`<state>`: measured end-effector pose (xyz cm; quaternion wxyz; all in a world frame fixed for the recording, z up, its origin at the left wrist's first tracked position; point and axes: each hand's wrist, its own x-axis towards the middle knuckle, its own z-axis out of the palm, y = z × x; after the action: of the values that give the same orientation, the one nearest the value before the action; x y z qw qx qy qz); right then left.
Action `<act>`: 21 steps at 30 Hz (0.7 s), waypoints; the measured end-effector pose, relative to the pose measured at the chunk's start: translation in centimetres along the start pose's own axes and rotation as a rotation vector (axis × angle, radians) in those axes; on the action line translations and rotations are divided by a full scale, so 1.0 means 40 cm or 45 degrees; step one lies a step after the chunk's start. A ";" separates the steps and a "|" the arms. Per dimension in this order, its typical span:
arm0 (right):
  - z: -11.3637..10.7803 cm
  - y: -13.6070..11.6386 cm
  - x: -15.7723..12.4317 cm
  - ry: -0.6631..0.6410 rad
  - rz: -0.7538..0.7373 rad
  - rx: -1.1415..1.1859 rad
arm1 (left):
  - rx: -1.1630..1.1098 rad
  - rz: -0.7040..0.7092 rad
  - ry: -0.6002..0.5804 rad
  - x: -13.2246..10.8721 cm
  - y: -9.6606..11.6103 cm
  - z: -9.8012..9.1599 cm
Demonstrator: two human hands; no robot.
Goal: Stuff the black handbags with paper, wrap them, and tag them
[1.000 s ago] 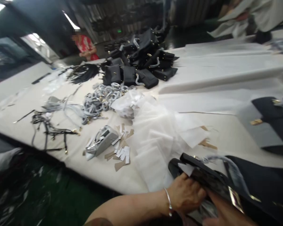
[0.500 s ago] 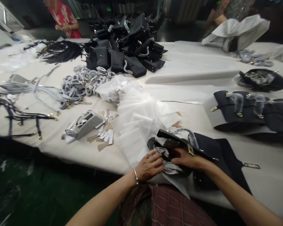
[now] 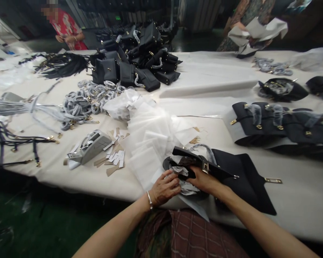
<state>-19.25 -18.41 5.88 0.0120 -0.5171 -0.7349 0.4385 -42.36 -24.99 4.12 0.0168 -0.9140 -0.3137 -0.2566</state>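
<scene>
A black handbag [image 3: 233, 168] lies at the table's near edge, its mouth towards me and its long flap spread to the right with a gold clasp plate. Crumpled grey-white paper [image 3: 190, 188] fills the mouth. My left hand [image 3: 165, 187] is closed over the bag's left rim, fingers curled against the paper. My right hand [image 3: 204, 181] reaches into the mouth beneath a strap with a gold buckle; its fingertips are hidden inside. A plastic-wrapped handle [image 3: 208, 152] arches behind the strap.
White tissue sheets [image 3: 148, 143] lie left of the bag, beside a grey tape dispenser [image 3: 90, 147] and paper strips [image 3: 114, 156]. Wrapped straps [image 3: 80, 102] and piled black bags [image 3: 140, 68] sit farther back. More bags [image 3: 282, 122] line the right. Two people stand across the table.
The view has shifted slightly, so the table's things sit farther left. My right hand reaches a little deeper into the bag. The person at far right has lifted and folded the white sheet.
</scene>
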 end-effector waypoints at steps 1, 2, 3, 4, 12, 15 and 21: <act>-0.002 -0.004 -0.001 0.011 0.020 -0.029 | -0.014 -0.001 0.005 -0.001 0.000 0.001; -0.004 -0.007 -0.002 0.027 0.037 -0.068 | -0.032 0.004 0.008 -0.002 0.000 0.002; -0.007 -0.008 -0.003 0.047 0.053 -0.120 | -0.052 0.011 0.007 -0.003 0.000 0.002; -0.009 -0.009 -0.003 0.066 0.068 -0.173 | -0.070 0.016 0.005 -0.005 0.000 0.003; -0.018 -0.013 -0.003 0.000 0.096 -0.251 | -0.115 0.041 -0.033 0.014 -0.014 -0.001; -0.006 -0.016 0.000 -0.022 0.136 -0.271 | -0.110 0.075 -0.104 0.029 -0.022 0.000; -0.006 -0.023 0.011 0.036 0.166 -0.249 | -0.153 0.059 -0.148 0.059 -0.032 0.005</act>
<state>-20.04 -18.00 6.45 -0.0566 -0.5686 -0.7388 0.3573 -41.44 -22.57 4.92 -0.0503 -0.9339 -0.2768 -0.2208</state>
